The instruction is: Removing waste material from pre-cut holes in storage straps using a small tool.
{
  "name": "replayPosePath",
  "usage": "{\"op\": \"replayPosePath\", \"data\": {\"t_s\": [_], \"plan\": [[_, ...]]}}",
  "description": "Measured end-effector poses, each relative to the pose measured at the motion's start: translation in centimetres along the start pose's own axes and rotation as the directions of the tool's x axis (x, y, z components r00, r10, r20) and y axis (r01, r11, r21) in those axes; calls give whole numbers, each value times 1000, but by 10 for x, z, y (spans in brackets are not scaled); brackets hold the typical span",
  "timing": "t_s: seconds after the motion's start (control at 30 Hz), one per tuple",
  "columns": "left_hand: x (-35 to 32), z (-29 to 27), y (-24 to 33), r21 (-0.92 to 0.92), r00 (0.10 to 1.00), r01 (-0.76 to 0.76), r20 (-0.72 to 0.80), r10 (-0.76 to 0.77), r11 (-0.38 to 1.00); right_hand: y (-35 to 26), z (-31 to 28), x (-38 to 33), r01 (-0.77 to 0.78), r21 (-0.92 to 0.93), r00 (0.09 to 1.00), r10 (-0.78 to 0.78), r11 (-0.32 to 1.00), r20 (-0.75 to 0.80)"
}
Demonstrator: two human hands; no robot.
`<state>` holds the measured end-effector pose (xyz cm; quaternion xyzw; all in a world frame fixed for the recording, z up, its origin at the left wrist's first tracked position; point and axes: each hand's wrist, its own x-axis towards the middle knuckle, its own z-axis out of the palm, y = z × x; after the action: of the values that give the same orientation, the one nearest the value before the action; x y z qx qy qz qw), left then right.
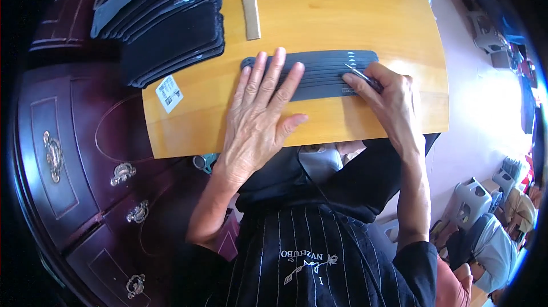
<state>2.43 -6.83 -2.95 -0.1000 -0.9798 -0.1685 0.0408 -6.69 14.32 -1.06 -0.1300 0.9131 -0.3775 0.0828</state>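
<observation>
Several dark grey strips (322, 81) with rounded ends lie overlapped like steps across the near part of the wooden tabletop (342, 13). Over their left part my left hand (256, 110) rests flat with its fingers spread, holding nothing. At the right part, my right hand (394, 93) pinches a slim pen-like tool (365, 76) with a dark barrel and a pointed silver tip. That tip is close to a row of small white marks (351, 57) on the strips; whether it touches them I cannot tell.
A pile of black and grey padded fabric pieces (177, 38) covers the tabletop's far left. A tan strip (252, 17) and a white label (169, 93) lie nearby. Dark red drawers (63, 141) line the left; grey plastic stools (471, 201) stand at right.
</observation>
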Motion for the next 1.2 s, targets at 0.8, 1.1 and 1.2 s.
{"op": "replayPosePath", "data": {"t_s": [0.8,1.1,1.2], "plan": [[92,53,76,-159,972,-206,-151,182,966,39,-30,10,-218,-58,941,194,974,-277],[96,63,77,-31,985,-159,-79,156,987,45,-16,5,-199,-135,902,127,971,-413],[86,44,68,-131,982,-164,-115,149,978,46,-13,8,-182,-98,898,125,978,-422]]}}
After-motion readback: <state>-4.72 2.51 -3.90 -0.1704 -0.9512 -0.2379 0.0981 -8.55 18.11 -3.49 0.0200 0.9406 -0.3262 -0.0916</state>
